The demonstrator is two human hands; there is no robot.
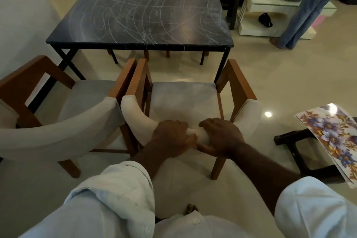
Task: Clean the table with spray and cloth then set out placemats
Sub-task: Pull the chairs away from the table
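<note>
A: Your left hand (172,137) and right hand (222,137) are both curled tight round the padded top rail of the armchair (183,98), side by side.

B: And the table?

A: The table (143,17) stands beyond that chair, its dark stone top glossy and crossed with pale curved smears. The floral placemats (336,137) lie to your right on a black stool (289,139), overhanging its edge.

B: What's in the way?

A: The chair you're gripping, between you and the table, and a second armchair (63,102) just beside it on the left. Both have wooden frames and grey cloth seats.
</note>
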